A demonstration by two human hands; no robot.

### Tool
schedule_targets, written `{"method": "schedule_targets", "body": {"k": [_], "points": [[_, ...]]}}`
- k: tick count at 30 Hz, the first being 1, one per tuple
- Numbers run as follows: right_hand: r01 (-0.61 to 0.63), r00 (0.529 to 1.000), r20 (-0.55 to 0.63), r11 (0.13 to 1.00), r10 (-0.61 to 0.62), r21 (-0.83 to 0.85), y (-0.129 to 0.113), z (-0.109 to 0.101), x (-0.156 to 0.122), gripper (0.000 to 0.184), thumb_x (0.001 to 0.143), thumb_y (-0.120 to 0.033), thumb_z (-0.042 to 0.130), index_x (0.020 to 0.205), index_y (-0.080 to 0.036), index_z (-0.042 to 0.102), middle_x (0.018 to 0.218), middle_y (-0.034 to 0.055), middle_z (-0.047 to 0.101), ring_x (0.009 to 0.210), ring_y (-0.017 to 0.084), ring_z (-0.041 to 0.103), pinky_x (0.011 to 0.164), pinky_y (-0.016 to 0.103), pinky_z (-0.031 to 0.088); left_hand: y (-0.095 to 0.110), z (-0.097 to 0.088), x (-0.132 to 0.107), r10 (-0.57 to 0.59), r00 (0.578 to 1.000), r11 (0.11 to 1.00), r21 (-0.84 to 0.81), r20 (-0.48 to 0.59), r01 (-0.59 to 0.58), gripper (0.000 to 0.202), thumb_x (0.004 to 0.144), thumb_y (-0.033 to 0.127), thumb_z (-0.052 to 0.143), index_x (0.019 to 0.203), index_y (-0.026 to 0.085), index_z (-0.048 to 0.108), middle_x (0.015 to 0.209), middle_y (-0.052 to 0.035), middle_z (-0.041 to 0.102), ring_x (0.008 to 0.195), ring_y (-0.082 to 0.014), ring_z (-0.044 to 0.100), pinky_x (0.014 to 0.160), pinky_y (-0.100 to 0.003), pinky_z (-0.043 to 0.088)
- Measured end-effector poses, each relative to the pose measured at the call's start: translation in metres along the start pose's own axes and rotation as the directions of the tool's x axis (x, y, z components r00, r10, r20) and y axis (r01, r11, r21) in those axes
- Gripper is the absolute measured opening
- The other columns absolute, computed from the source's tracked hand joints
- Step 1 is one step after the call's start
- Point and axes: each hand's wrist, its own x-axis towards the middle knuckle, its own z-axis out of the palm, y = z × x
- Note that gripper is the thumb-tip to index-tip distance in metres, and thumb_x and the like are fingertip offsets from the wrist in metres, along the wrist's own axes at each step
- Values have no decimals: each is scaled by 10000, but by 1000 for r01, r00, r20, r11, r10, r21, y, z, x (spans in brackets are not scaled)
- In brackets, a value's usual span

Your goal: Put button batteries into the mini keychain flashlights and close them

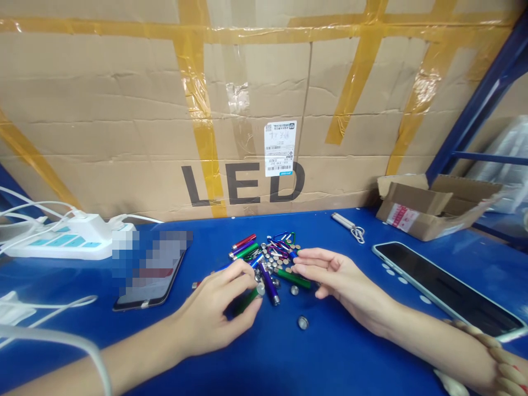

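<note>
My left hand point(216, 308) is closed around a green flashlight tube point(247, 301), with a round, pale end showing at the fingertips. Over the right side of the pile reaches my right hand point(344, 278), its fingers stretched out and thumb apart, close to a blue piece point(293, 256) and a green tube point(295, 279). Between the hands lies a purple tube point(269, 285) with a silver end. Several button cells point(270, 254) are scattered among coloured carabiners point(284, 237). A loose silver cap point(303, 322) sits nearer me, apart from the pile.
A phone point(159, 269) and a white power strip point(74, 242) with cables are on the left. Another phone point(445, 289), a small open carton point(433, 206) and a white object with a metal clip point(348, 225) lie right. A large cardboard box point(247, 110) stands behind.
</note>
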Motion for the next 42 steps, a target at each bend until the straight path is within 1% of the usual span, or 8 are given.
{"method": "schedule_targets", "body": {"k": [6, 14, 18, 22, 27, 31, 35, 42], "points": [[7, 1000, -5, 1000, -7, -20, -1, 1, 0, 407, 619, -307, 797, 991, -192, 676, 997, 56, 669, 762, 124, 644, 464, 121, 501, 0, 1, 0, -7, 1000, 1000, 3, -11, 7, 92, 866, 184, 463, 852, 168, 552, 869, -58, 568, 697, -116, 541, 613, -214, 459], [5, 1000, 4, 1000, -5, -28, 0, 1, -1, 395, 624, -302, 795, 977, -180, 667, 987, 63, 666, 790, 133, 640, 457, 121, 491, -1, 1, 0, 16, 1000, 1000, -6, -8, -16, 72, 857, 163, 473, 856, 167, 545, 868, -55, 564, 702, -113, 533, 616, -212, 453], [-11, 1000, -4, 1000, 11, -21, -2, 2, -1, 400, 620, -294, 797, 984, -181, 674, 1003, 66, 664, 775, 133, 643, 462, 129, 495, -1, 1, 0, 13, 1000, 1000, -2, -8, -13, 88, 863, 179, 464, 853, 168, 551, 868, -61, 568, 696, -115, 535, 608, -214, 455], [-26, 1000, -4, 1000, 26, 2, -2, 2, -1, 416, 618, -289, 801, 1000, -191, 669, 1062, 67, 647, 761, 121, 645, 470, 124, 497, -1, 1, 0, 20, 1000, 1000, -1, -22, -20, 78, 857, 174, 475, 850, 168, 552, 860, -56, 570, 679, -111, 534, 590, -210, 448], [-45, 999, -1, 999, 45, 19, -1, 1, -1, 439, 611, -285, 808, 1013, -191, 658, 1080, 63, 637, 765, 117, 645, 469, 120, 499, -1, 1, -1, 20, 999, 1000, -11, -29, -21, 72, 858, 168, 482, 866, 165, 554, 870, -58, 569, 702, -115, 541, 608, -211, 454], [-50, 999, 4, 998, 50, 31, -1, 2, 0, 432, 606, -285, 813, 990, -181, 646, 1048, 56, 641, 731, 98, 639, 446, 106, 487, -1, 1, 0, 28, 999, 1000, -13, -25, -28, 67, 857, 166, 482, 863, 162, 549, 869, -59, 566, 701, -114, 536, 608, -211, 454], [-50, 999, 4, 998, 50, 37, -1, 3, -1, 386, 606, -270, 813, 942, -167, 654, 981, 51, 653, 687, 87, 626, 435, 105, 483, 0, 1, 0, 14, 1000, 1000, -13, -23, -14, 72, 860, 167, 476, 864, 164, 548, 870, -58, 563, 701, -115, 531, 612, -216, 451], [-38, 999, 14, 999, 38, -23, -2, 3, -4, 370, 617, -322, 802, 927, -180, 659, 940, 31, 656, 723, 89, 611, 468, 110, 478, -1, 2, -1, 20, 1000, 1000, -13, -17, -21, 67, 859, 152, 470, 864, 166, 535, 874, -55, 555, 713, -116, 522, 622, -216, 446]]}}
